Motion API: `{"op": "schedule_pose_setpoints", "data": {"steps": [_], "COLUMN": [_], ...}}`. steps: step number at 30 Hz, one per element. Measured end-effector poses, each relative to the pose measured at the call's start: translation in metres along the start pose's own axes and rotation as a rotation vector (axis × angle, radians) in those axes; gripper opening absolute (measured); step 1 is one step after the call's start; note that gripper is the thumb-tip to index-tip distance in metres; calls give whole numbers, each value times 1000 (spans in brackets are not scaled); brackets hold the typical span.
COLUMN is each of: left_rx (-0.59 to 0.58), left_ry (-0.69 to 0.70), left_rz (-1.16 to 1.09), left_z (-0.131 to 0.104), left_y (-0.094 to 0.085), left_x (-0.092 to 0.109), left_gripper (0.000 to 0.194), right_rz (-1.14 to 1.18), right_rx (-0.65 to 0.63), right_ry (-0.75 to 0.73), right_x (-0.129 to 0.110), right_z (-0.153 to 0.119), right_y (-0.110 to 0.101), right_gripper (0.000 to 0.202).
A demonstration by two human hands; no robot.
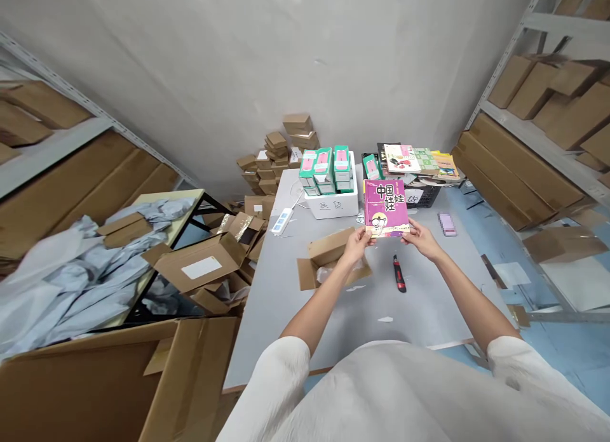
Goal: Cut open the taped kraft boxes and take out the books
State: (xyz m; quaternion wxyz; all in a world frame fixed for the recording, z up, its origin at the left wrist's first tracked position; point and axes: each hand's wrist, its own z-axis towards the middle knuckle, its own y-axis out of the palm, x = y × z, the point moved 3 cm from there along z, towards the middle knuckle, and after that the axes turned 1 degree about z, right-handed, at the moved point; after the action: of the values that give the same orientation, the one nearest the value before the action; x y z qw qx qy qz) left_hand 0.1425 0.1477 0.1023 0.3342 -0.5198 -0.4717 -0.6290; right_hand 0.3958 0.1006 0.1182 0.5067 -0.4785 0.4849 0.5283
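While I watch through the head camera, the grey table [333, 302] fills the middle of the view, with metal shelving of brown cartons [538, 156] on the right and a large open carton [95, 385] at lower left. Beside that, a heap of grey mailer bags [61, 283] covers a side table. At the table's far end stands a white foam box [333, 204] packed with green-and-pink packets, and just right of it a dark crate carrying a spread of books [419, 159]. Nearer me, a small open cardboard box [328, 258] lies on the table, under the left forearm. Above the table I see a pink book [386, 208] held upright, cover facing me. My left hand [356, 242] pinches its lower left corner; my right hand [419, 237] grips the lower right corner, fingers apparently behind the cover, though that is hard to make out. A red-and-black utility knife [399, 274] lies flat just below the right hand, apart from it.
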Motion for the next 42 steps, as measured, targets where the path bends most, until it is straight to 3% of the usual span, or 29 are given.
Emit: {"op": "schedule_pose_setpoints", "data": {"steps": [8, 15, 21, 27, 34, 42], "left_rx": [78, 70, 67, 140, 242, 240], "left_ry": [6, -59, -159, -238, -223, -235], "left_rz": [-54, -128, -217, -285, -370, -348], "left_z": [83, 159, 218, 258, 283, 299], "left_y": [90, 160, 208, 221, 214, 207], "left_x": [-9, -12, -12, -11, -16, -26], "left_gripper": [45, 44, 33, 30, 22, 26], "right_rz": [68, 103, 85, 98, 8, -8], "right_rx": [114, 236, 306, 358, 446, 448], "right_ry": [-76, -90, -111, -97, -43, -37], "right_x": [-4, -14, -19, -17, -2, 6], "right_z": [52, 86, 120, 165, 205, 233], "right_y": [-98, -176, -228, -246, -253, -256], "right_gripper": [87, 86, 76, 71, 74, 67]}}
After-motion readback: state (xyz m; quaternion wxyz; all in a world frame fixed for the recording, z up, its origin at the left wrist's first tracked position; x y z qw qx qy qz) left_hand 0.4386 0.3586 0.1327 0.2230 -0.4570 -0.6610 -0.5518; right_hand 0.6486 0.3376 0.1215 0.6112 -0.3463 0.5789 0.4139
